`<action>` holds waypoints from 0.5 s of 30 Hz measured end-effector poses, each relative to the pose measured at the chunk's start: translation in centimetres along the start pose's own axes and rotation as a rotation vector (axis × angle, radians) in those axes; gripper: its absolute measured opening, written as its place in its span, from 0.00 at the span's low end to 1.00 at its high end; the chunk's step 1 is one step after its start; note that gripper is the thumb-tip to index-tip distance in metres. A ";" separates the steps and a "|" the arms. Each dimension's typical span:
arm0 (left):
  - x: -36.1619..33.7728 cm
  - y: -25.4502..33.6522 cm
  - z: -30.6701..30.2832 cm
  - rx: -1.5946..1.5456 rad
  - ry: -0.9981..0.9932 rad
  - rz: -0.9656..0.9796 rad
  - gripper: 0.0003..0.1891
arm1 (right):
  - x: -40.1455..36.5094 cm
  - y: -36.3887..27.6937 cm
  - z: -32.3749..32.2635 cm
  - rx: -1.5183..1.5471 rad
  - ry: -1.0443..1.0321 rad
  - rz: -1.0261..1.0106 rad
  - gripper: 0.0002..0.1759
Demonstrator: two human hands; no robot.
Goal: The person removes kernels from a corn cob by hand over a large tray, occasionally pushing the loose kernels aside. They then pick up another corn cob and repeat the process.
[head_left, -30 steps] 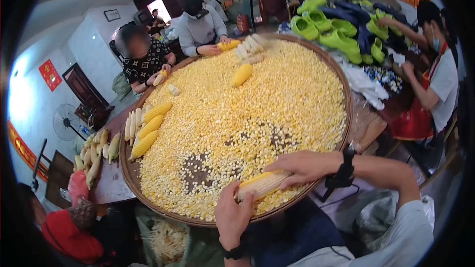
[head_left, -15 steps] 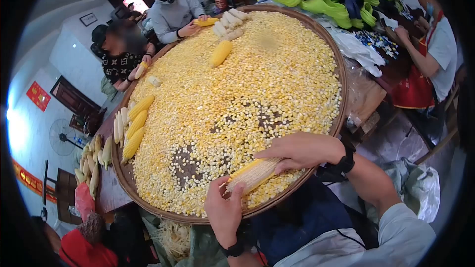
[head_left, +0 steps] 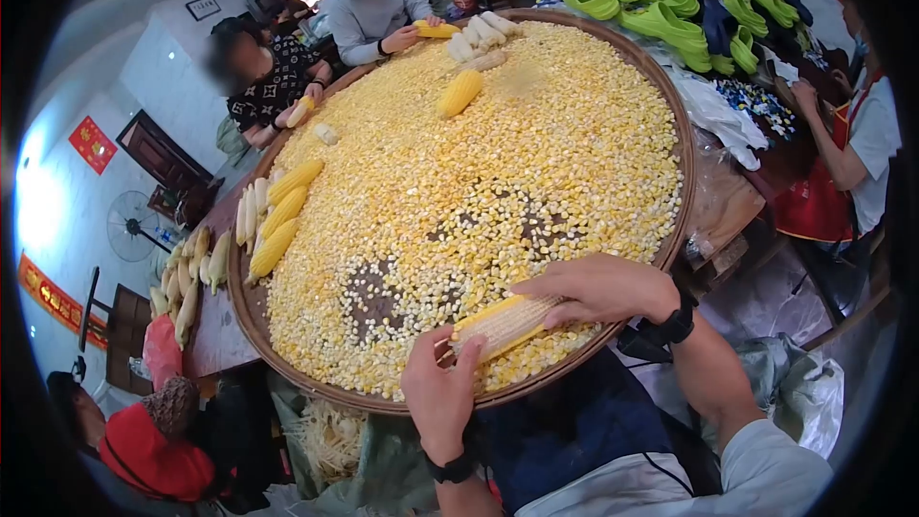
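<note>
A partly stripped corn cob [head_left: 505, 327] lies slantwise between my hands, over the near edge of a big round tray [head_left: 364, 404]. Pale bare cob faces up, with yellow kernels along its sides. My left hand [head_left: 440, 378] is wrapped round its lower left end, thumb on top. My right hand [head_left: 598, 289] lies across the right end, fingers and thumb closed on it; that end is hidden under the palm. Loose yellow and white kernels [head_left: 402, 220] cover the tray, with brown bottom [head_left: 373, 302] showing through in patches beyond the cob.
Yellow corn cobs [head_left: 278, 247] and stripped white cobs [head_left: 251, 209] lie at the tray's left rim. Another yellow cob [head_left: 460, 94] rests farther back. Two people across hold cobs. Green clogs [head_left: 665, 29] are piled at back right; unhusked corn [head_left: 196, 268] lies at left.
The camera view has shifted, so the tray and people appear farther right. Both hands still hold the same cob, and my right hand has moved little along it.
</note>
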State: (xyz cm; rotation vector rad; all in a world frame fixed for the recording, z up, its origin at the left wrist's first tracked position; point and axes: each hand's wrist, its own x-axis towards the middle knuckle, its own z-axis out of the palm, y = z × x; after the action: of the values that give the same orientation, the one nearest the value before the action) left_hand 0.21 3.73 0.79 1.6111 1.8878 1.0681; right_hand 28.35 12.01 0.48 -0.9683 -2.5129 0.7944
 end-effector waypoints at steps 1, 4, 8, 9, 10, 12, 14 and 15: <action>-0.1 -0.2 0.2 -0.007 0.018 0.018 0.22 | 0.0 -0.1 -0.2 0.003 -0.005 0.003 0.36; 0.0 -0.3 0.1 0.023 0.002 0.005 0.22 | -0.1 -0.3 -0.5 0.006 -0.006 0.005 0.36; 0.3 -0.6 0.1 0.080 -0.022 0.139 0.22 | -0.1 -0.3 -0.3 0.002 0.004 0.005 0.35; 0.2 -0.7 0.0 0.104 -0.032 0.190 0.22 | 0.0 -0.3 -0.3 -0.004 0.003 0.011 0.35; 0.3 -0.8 -0.1 0.128 -0.043 0.244 0.21 | 0.0 -0.3 -0.3 0.004 0.005 -0.001 0.36; 0.4 -0.5 -0.2 0.135 -0.048 0.287 0.20 | -0.1 -0.2 -0.2 0.016 0.015 -0.012 0.36; 0.2 -0.2 -0.2 0.102 -0.046 0.271 0.18 | -0.1 -0.3 -0.3 0.027 0.000 -0.001 0.36; 0.2 -0.2 -0.1 0.094 -0.049 0.264 0.19 | -0.1 -0.2 -0.3 0.032 -0.002 0.009 0.36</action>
State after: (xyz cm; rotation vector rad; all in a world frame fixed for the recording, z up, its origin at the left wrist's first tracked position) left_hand -0.04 3.92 0.75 1.9647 1.7518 1.0446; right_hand 28.42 11.91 0.82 -0.9699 -2.4911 0.8361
